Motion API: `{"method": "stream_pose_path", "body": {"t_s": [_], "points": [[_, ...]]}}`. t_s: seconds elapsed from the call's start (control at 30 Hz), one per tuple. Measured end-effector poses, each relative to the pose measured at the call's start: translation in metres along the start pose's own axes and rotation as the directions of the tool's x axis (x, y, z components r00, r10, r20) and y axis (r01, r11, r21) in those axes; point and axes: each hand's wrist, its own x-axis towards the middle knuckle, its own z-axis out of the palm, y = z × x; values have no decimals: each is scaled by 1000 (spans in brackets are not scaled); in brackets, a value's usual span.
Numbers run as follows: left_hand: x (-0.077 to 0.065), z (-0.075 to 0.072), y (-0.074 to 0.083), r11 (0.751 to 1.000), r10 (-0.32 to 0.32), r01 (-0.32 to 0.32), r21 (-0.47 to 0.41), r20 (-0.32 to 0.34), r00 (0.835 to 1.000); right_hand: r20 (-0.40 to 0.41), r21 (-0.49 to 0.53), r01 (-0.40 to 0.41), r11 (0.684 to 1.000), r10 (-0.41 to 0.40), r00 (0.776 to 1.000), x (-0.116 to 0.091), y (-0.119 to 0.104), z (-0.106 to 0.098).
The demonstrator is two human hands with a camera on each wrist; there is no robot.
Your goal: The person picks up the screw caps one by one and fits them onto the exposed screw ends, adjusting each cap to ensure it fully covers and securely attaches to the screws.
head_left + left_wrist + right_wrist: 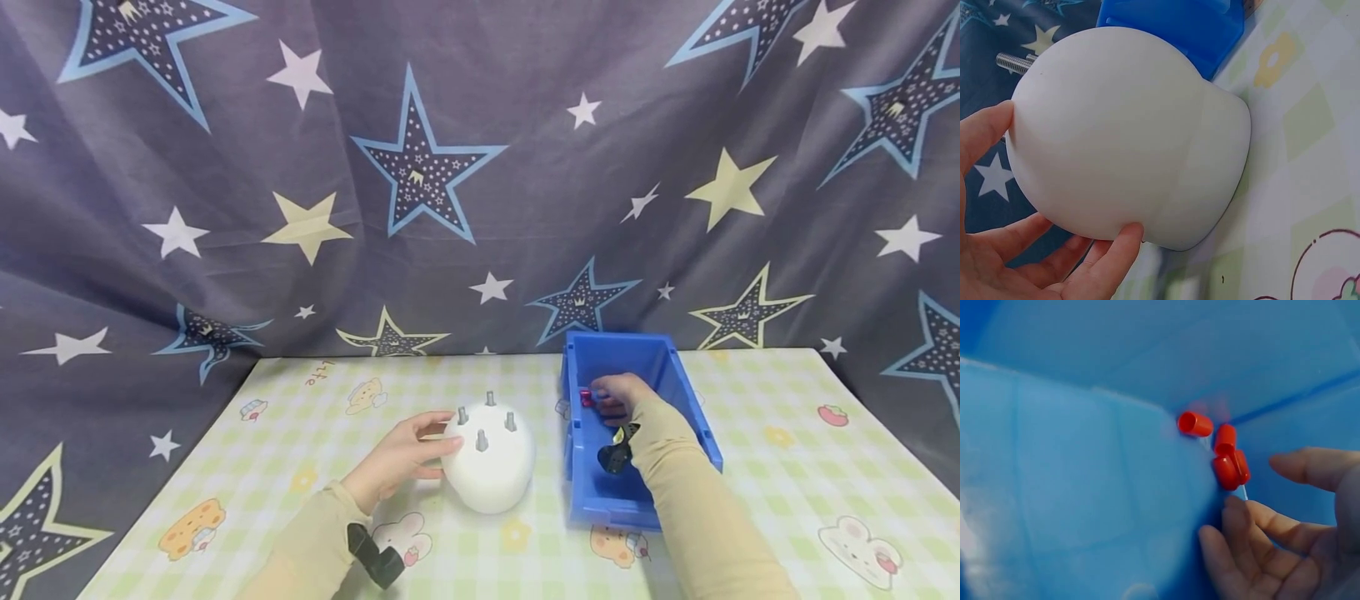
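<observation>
Left hand [401,458] grips the white studded dome [491,475] on the counter [255,471]; right hand [624,392], fingers loosely parted, apparently empty, is beside red caps [1227,473] in the blue bin [622,357]. Caps should be light, slick: pinch sidewalls.

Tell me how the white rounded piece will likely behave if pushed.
The white rounded piece may tip if pushed high, since its body bulges above a narrower base. It is probably stiff: the left hand touches it without a visible dent. Its smooth surface could feel slippery.
</observation>
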Motion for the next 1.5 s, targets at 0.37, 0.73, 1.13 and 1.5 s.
{"method": "stream_pose_path", "body": {"t_s": [0.37, 0.73, 1.13, 1.5], "points": [[1, 0, 0, 1000, 6, -6, 1, -3, 1000, -61, -59, -31, 998, 28, 998, 8, 0, -1], [1, 0, 0, 1000, 7, -7, -6, 3, 1000, -109, -193, -8, 981, -13, 994, 18, 4, 2], [0, 0, 0, 1000, 6, -6, -2, -4, 1000, -10, -132, -7, 991, 6, 1000, 12, 1, 4], [0, 0, 0, 1000, 9, -9, -5, 4, 1000, 206, 7, -87, 996, 84, 975, 19, 3, -3]]}}
